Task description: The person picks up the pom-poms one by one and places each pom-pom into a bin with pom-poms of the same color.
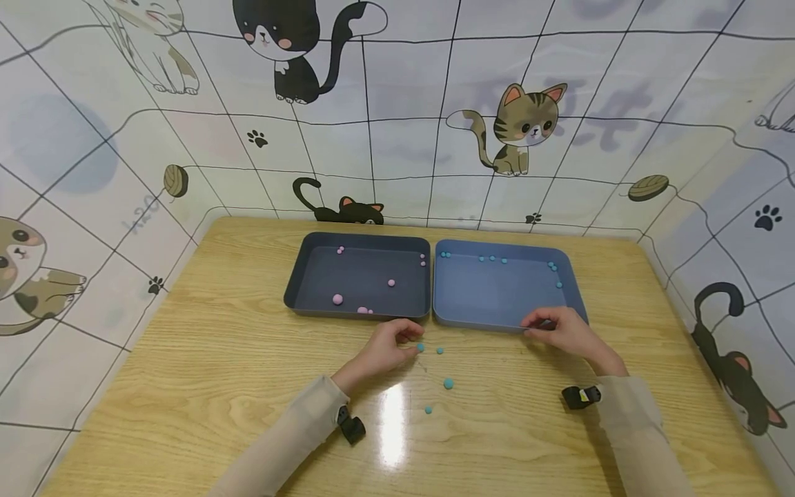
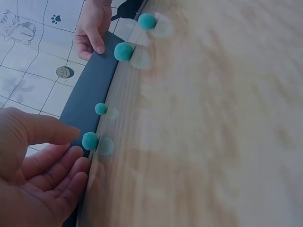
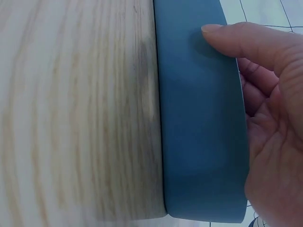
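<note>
Holding the left hand (image 1: pixel 381 348), the nearer, with fingers apart just left of a teal ball (image 1: pixel 420 347) on the bench (image 1: pixel 186 331), round without long axis, while pinching the near wall of the blue tray (image 1: pixel 478 325) with the right hand (image 1: pixel 566 333).

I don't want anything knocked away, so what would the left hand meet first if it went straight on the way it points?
The left hand would probably meet the small teal ball right by its thumb tip; the pictures leave unclear whether they already touch.
</note>
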The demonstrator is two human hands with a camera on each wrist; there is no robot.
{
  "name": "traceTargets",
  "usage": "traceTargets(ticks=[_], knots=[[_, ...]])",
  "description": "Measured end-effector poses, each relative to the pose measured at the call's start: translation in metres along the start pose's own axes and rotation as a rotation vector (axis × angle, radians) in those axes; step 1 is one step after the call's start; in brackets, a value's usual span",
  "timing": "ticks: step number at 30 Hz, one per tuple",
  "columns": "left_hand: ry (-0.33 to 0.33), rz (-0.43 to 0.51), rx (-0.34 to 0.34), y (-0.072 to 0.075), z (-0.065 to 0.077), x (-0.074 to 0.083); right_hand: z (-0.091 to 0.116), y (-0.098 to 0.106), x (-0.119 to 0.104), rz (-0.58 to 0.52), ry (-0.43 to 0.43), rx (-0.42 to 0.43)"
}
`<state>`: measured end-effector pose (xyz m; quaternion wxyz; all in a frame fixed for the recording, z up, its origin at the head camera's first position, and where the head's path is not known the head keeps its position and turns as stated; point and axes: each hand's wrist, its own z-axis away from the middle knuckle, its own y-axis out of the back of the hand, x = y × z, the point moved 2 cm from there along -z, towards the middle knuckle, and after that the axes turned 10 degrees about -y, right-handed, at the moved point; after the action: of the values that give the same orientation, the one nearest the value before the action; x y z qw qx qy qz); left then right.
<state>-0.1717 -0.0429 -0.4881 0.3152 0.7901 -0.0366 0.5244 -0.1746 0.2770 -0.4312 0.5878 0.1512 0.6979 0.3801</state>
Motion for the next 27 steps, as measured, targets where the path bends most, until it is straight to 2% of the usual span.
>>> traceTargets(ticks=[7,27], knots=[[-0.016,-0.044,-0.016,0.0006,-0.0028,0.0026,-0.0004,-0.0001,0.0024,-0.014,0.029,0.002],[-0.098,-0.105,-0.006,-0.0022,-0.0057,0.0051,0.0002,-0.0003,0.0006,-0.026,0.008,0.024]])
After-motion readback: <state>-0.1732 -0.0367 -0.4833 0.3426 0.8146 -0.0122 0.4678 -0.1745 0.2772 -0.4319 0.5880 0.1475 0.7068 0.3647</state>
